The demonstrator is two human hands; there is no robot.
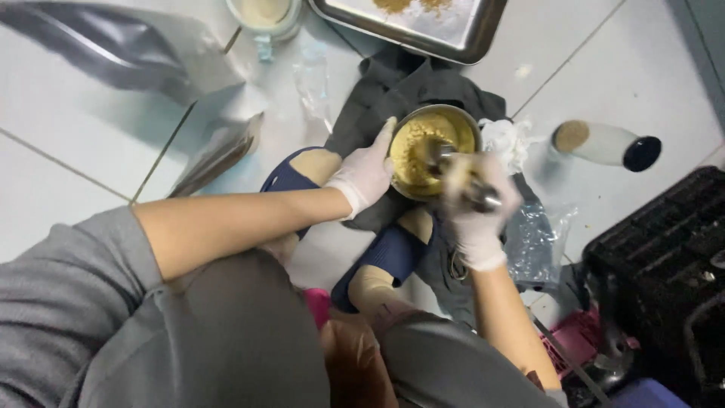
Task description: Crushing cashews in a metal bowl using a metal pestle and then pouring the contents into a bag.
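A round metal bowl (466, 119) holding yellow crumbly powder (414, 151) rests on a dark grey cloth (393, 83) on the tiled floor. My left hand (364, 175), in a white glove, grips the bowl's left rim. My right hand (476, 208), also gloved and blurred by motion, is closed around a metal utensil (445, 162) whose end dips into the powder. My feet in blue slippers (291, 175) sit just below the bowl.
A metal tray (468, 41) with brown powder lies at the top. Silver foil bags (136, 45) lie at upper left, beside a glass jar (264, 15). A white bottle with a black cap (604, 143) lies at right. A black crate (664, 257) stands at lower right, crumpled clear plastic (536, 242) near it.
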